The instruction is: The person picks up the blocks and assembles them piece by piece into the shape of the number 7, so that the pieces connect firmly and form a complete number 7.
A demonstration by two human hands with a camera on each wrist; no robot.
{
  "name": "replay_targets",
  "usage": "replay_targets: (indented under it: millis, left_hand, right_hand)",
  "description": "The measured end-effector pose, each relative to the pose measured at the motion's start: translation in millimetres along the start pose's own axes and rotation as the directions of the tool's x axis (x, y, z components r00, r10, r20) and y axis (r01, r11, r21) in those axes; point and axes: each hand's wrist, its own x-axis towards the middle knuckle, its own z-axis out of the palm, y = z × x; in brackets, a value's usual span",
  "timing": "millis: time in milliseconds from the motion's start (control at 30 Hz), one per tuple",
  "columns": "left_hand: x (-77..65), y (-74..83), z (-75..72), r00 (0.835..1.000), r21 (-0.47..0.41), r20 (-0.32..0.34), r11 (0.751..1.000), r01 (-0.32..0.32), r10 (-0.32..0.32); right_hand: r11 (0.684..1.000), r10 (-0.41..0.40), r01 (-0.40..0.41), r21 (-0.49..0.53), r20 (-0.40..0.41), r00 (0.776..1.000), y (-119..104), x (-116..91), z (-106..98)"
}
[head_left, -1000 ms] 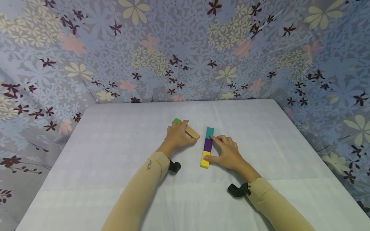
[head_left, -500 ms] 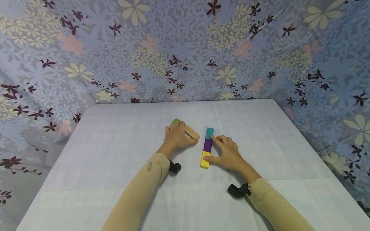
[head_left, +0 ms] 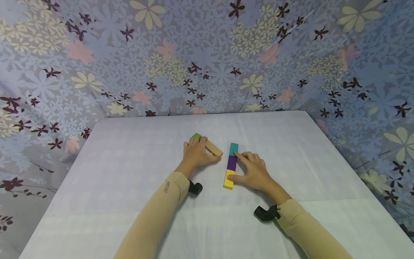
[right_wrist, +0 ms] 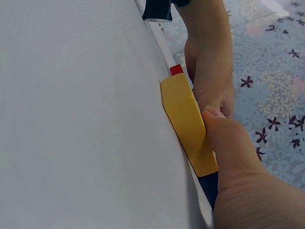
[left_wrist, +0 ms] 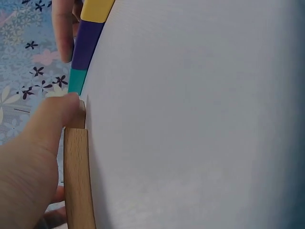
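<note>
My left hand (head_left: pixel 195 153) lies over plain wooden blocks (head_left: pixel 214 148), its thumb at their near end and its fingers curled over the far side. In the left wrist view one long wooden block (left_wrist: pixel 78 176) is in front, with a second wooden end under the thumb. A green block (head_left: pixel 196 135) shows past the fingertips. Right of these, a teal block (head_left: pixel 234 148), a purple block (head_left: pixel 231 163) and a yellow block (head_left: pixel 228 180) lie end to end. My right hand (head_left: pixel 253 171) touches this row from the right, thumb on yellow and forefinger on teal.
A white cloth covers the table (head_left: pixel 129 154), and a flowered curtain (head_left: pixel 207 64) hangs behind it. Past the yellow block in the right wrist view, a small red block (right_wrist: pixel 176 69) shows beside the left hand. Black wrist cameras (head_left: pixel 266 213) are strapped at both cuffs.
The left hand has shifted slightly left, its forefinger drawn back along the wooden block. My right hand stays on the coloured row, which keeps its layout.
</note>
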Motion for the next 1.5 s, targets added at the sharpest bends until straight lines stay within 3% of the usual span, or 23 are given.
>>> replay_targets:
  millis: [300, 567, 1133, 1333, 1500]
  left_hand:
    - [3.7, -0.8, -0.1, 0.999, 0.008, -0.009, 0.999, -0.038, 0.039]
    - [8.2, 2.3, -2.3, 0.994, -0.002, -0.064, 0.996, -0.091, 0.09]
    - [40.5, 15.9, -5.1, 0.986, -0.009, -0.114, 0.992, -0.122, 0.121]
    - [49.7, 21.7, -8.5, 0.989, 0.03, -0.073, 0.992, -0.127, 0.128]
    - [49.9, 24.2, -7.4, 0.993, -0.011, 0.002, 0.993, -0.119, 0.119]
  right_hand:
    - [1.0, 0.003, -0.003, 0.009, -0.002, 1.0, 0.9, 0.5, -0.2]
    - [1.0, 0.001, -0.001, 0.004, -0.008, 1.0, 1.7, -1.1, 0.4]
    - [1.0, 0.009, -0.009, 0.008, -0.004, 1.0, 0.0, -2.7, -2.5]
    - [1.0, 0.002, -0.002, 0.005, -0.007, 1.0, 0.2, -2.3, -2.2]
    - [1.0, 0.002, -0.002, 0.007, -0.007, 1.0, -0.4, -3.0, -3.4]
